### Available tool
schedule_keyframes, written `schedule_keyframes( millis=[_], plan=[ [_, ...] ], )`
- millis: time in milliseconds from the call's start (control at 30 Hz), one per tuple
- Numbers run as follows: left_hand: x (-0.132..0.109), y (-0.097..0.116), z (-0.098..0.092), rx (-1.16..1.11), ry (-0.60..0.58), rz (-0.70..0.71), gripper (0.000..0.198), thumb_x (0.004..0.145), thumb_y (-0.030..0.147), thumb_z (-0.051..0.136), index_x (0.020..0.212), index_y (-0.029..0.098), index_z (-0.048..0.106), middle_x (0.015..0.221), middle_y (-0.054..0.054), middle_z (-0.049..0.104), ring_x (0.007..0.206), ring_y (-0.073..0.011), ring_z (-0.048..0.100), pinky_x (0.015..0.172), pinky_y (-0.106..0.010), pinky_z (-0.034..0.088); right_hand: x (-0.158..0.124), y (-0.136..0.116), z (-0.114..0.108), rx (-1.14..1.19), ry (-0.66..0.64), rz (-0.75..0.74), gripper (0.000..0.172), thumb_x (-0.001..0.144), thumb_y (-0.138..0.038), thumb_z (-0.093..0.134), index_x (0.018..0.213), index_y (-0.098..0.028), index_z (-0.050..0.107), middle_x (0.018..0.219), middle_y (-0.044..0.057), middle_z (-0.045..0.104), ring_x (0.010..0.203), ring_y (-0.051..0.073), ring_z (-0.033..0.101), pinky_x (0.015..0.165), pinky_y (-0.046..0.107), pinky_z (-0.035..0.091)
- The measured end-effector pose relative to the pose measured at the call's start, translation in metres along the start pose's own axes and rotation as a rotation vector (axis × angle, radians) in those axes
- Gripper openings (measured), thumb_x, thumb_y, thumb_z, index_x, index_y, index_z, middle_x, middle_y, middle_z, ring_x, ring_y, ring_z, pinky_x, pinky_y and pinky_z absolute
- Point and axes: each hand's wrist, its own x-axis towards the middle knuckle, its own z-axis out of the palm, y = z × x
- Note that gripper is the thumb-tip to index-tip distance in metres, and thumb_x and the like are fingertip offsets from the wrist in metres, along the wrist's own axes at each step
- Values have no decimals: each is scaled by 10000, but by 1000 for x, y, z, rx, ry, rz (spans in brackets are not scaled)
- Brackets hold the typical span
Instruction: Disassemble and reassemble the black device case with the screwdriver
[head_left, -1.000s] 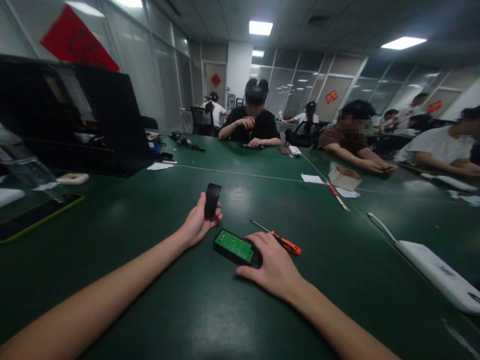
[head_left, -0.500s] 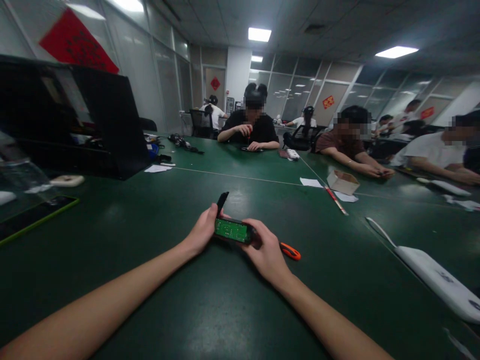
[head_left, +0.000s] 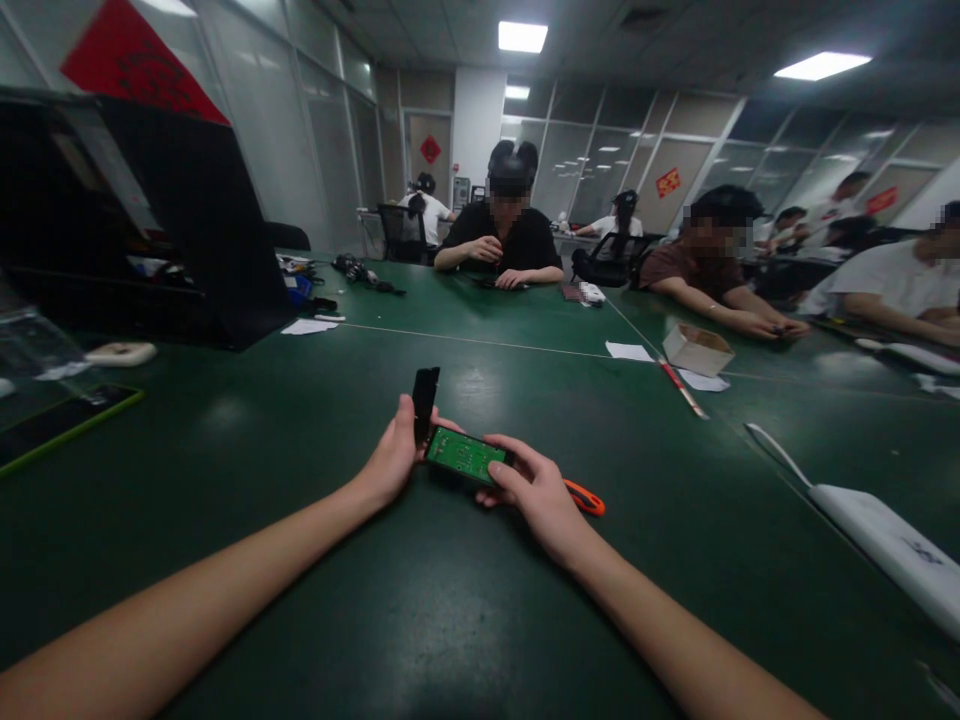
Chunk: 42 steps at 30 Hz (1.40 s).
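Observation:
Between my hands, above the table, is a small black device with a green circuit board facing up. My right hand grips its right end, the thumb lying on the board. In my left hand a flat black cover stands nearly upright at the device's left end, held by thumb and fingers. Whether the cover is joined to the device I cannot tell. Just beyond my right hand an orange and black handle lies on the table, partly hidden by that hand.
A green table stretches ahead. On the left are a large black box and a green-edged dark panel. To the right lie a small open carton, a red and white stick and a white power bank. Co-workers sit across.
My left hand has shifted slightly left, and the black cover now shows its broad face. My right thumb has moved onto the circuit board. The whole view has shifted a little.

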Motion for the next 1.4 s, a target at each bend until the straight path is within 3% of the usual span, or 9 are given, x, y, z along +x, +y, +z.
schedule_keyframes(
  millis=[100,200,433,667,967,1167,1267,1400],
  plan=[
    [1,3,3,-71,28,11,564,848,744,379,885,199,518,952,-97,725,907,-238,671,761,-330,529,3,4,-2,61,41,7,519,793,-392,710,1229,-151,565,793,25,678,621,161,686,603,277,567],
    [-1,6,4,-28,28,130,546,835,722,447,887,191,561,994,-97,708,946,-230,653,808,-320,514,4,6,-3,97,66,1,514,786,-399,721,1216,-157,579,775,21,672,603,147,672,570,251,550],
    [-16,13,2,405,-158,510,518,741,617,678,1044,198,703,1147,-127,648,1103,-284,583,987,-355,418,2,5,-3,71,46,2,474,790,-361,722,1193,-144,597,762,24,685,561,137,653,532,238,522],
    [-20,20,5,604,-237,580,397,705,382,800,1064,232,721,1125,-111,650,1064,-278,596,970,-374,423,0,1,-1,34,27,2,411,766,-335,723,1133,-172,634,745,1,691,542,131,640,528,241,516],
    [-21,24,10,560,-221,480,399,696,319,799,1077,228,726,1135,-115,664,1115,-306,578,1017,-411,403,1,3,-1,72,22,3,442,787,-401,720,1156,-181,618,763,7,684,558,129,638,534,235,508],
    [-17,21,10,221,-145,239,537,721,312,782,1230,203,651,1216,-124,662,1165,-298,583,1039,-384,402,3,4,-4,133,35,18,462,795,-437,718,1166,-181,618,732,10,670,575,138,643,534,229,491],
    [-10,15,6,84,-117,109,448,809,415,692,1198,194,667,1200,-125,668,1133,-285,600,935,-354,482,3,3,-4,168,45,21,483,791,-461,723,1165,-177,613,715,7,656,600,142,645,560,233,496],
    [-3,7,1,-11,-202,-36,430,859,469,613,1175,182,667,1059,-113,690,967,-268,648,808,-382,558,2,0,-4,205,37,24,488,804,-431,725,1204,-186,588,828,24,670,645,134,647,613,241,509]
  ],
)
